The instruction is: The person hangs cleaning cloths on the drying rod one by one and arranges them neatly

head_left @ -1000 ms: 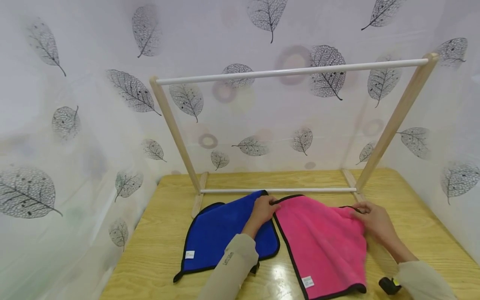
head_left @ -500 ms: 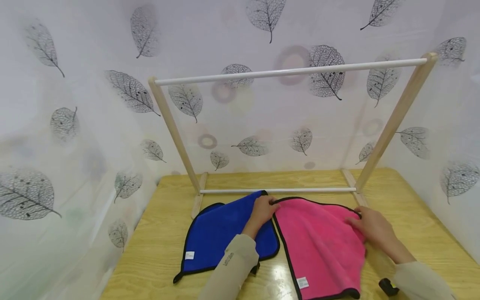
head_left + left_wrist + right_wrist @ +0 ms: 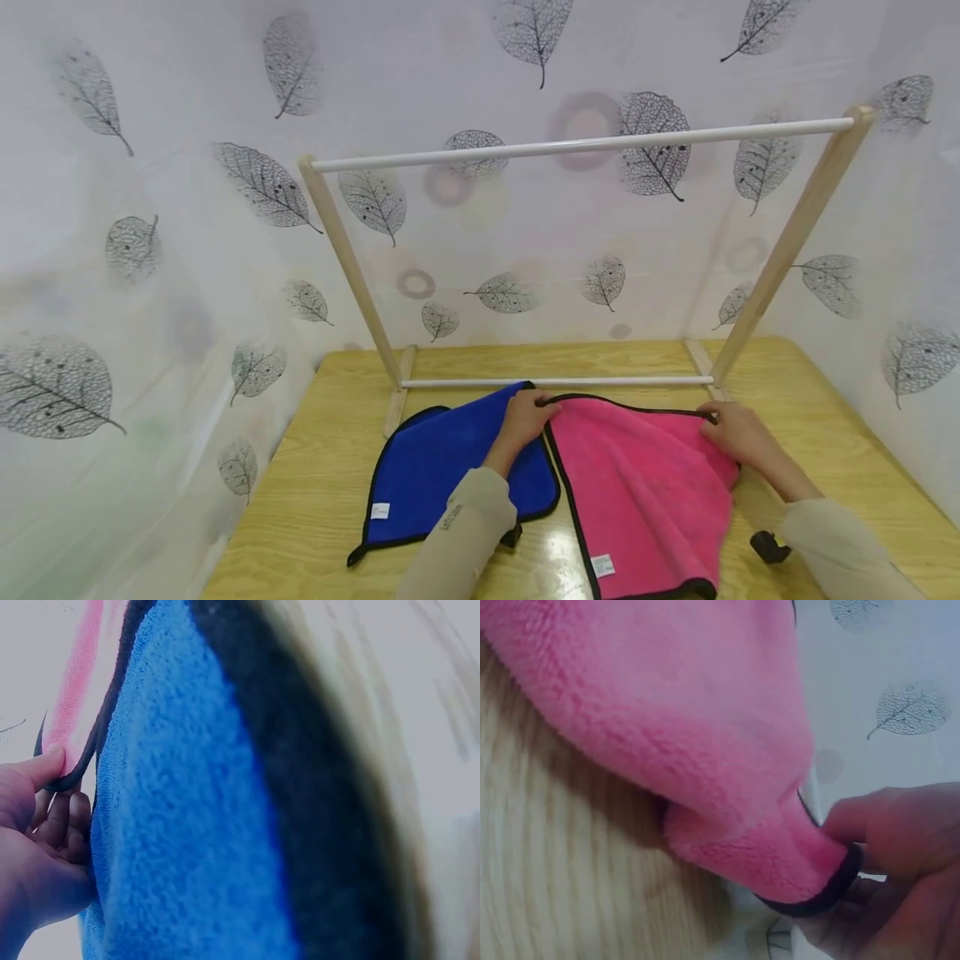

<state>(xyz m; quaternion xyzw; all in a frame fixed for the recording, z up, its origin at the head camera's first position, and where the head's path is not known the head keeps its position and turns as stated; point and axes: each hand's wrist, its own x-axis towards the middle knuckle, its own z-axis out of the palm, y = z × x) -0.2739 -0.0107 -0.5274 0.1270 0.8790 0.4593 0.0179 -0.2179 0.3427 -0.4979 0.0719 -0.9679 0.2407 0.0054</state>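
A pink towel [image 3: 637, 492] with black edging and a small white label slopes across the table's front half. My left hand [image 3: 521, 421] pinches its far left corner; the left wrist view shows thumb and fingers on that black-edged corner [image 3: 64, 761]. At the far right corner my right hand [image 3: 742, 433] grips the black edge, its thumb on the pink side in the right wrist view, where the towel [image 3: 705, 750] hangs in folds. A blue towel [image 3: 450, 467], also black-edged, lies to the left, partly beneath my left hand and forearm.
Behind the towels stands a rack with wooden posts [image 3: 795, 242] and a white top bar [image 3: 585, 144]; its lower bar [image 3: 555, 382] runs just beyond them. A small black object [image 3: 768, 547] lies near my right sleeve. Leaf-printed curtains [image 3: 180, 275] surround the wooden table [image 3: 300, 483].
My right hand first slid to a lower hold on the pink towel's right side, then lifted the corner slightly, straightening the far edge. The left hand has stayed put.
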